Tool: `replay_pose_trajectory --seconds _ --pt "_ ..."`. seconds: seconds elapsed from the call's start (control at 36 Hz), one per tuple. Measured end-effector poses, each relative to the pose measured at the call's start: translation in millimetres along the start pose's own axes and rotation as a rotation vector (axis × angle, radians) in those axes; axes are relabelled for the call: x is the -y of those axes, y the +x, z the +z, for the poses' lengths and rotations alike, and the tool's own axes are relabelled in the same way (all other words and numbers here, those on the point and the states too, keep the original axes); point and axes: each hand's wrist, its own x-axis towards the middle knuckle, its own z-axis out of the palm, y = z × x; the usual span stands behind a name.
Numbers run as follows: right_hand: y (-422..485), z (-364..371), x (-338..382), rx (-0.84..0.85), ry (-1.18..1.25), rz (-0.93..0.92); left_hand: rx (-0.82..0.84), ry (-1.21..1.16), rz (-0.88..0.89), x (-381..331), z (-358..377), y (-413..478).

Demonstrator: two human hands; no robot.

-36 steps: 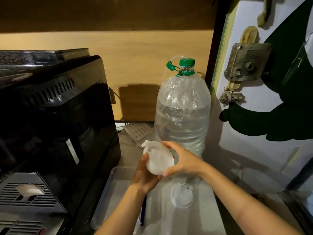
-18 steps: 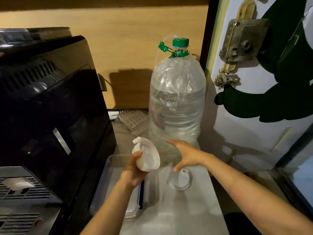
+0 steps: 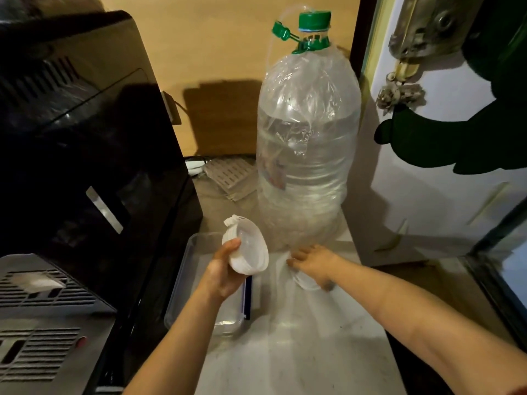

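Observation:
My left hand (image 3: 221, 273) grips a small white plastic cup (image 3: 248, 249), tilted with its mouth turned to the right, above a clear tray (image 3: 185, 283). My right hand (image 3: 312, 265) lies palm down over a clear round lid (image 3: 303, 282) on the white counter (image 3: 299, 352), fingers curled onto its rim. Only the lid's near edge shows under the hand. A big clear water bottle (image 3: 306, 143) with a green cap stands just behind both hands.
A black coffee machine (image 3: 85, 155) with a grey drip grille (image 3: 37, 323) fills the left side. A white door (image 3: 427, 195) with a brass lock and green decal stands at the right. A slotted grey part (image 3: 231, 175) lies behind the bottle by the wooden wall.
My right hand let go of the cup and dropped onto the clear lid on the counter. The left hand kept the cup alone and lowered slightly.

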Motion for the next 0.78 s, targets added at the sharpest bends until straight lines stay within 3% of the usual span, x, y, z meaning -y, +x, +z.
replay_pose_trajectory --seconds 0.5,0.78 --pt "5 2 1 -0.021 -0.093 0.037 -0.005 0.022 -0.006 2 -7 4" --pt "-21 -48 -18 -0.341 0.249 0.126 0.02 -0.042 0.053 -3 1 9"
